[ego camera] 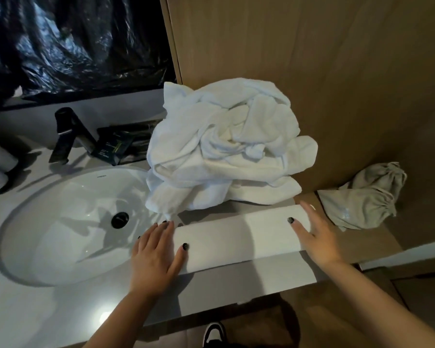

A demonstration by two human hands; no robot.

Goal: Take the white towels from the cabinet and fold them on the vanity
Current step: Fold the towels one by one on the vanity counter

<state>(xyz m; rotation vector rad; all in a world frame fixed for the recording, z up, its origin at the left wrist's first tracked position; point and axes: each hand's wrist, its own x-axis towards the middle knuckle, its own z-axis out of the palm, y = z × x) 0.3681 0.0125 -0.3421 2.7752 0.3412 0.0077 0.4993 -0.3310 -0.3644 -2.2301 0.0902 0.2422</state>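
Both hands lie flat, grip open, left hand [156, 254] and right hand [317, 237] pressing the folded towel's [241, 237] ends.

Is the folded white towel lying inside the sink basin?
No, the folded towel lies flat on the vanity counter right of the sink.

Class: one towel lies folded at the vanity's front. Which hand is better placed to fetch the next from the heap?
Probably the right hand: the heap sits behind the folded towel, toward its side.

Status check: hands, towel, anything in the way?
Both hands, left hand and right hand, flat on folded towel. Unfolded towel pile crowds behind it. Sink alongside.
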